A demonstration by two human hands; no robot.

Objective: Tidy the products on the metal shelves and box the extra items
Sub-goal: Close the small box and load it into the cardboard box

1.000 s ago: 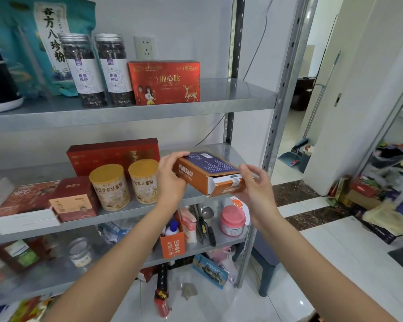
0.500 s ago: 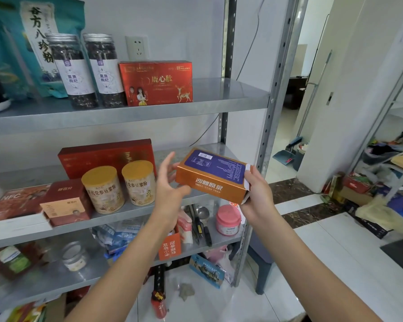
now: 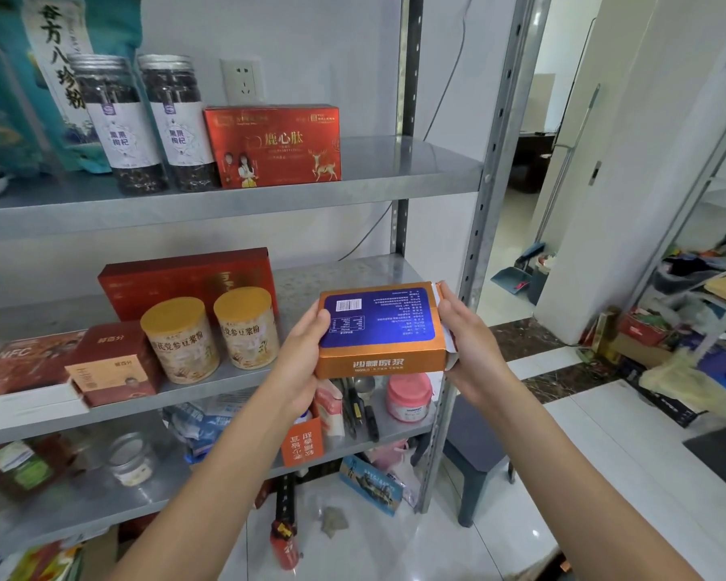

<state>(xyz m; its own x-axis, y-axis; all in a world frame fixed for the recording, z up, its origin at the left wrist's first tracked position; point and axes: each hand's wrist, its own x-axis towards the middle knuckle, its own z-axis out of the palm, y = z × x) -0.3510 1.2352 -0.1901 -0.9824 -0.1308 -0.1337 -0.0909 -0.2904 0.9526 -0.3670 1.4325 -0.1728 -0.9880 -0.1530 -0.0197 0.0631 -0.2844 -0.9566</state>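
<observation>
Orange-and-blue box (image 3: 380, 329) is level, blue face up, in front of the middle metal shelf (image 3: 336, 270). My left hand (image 3: 300, 364) grips its 9 o'clock end, thumb on top; my right hand (image 3: 470, 350) clasps the 3 o'clock end. Two gold-lidded tins (image 3: 180, 339) stand at its 9 o'clock.

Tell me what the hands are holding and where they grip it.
An orange box, left hand on its left end, right hand on its right end.
</observation>
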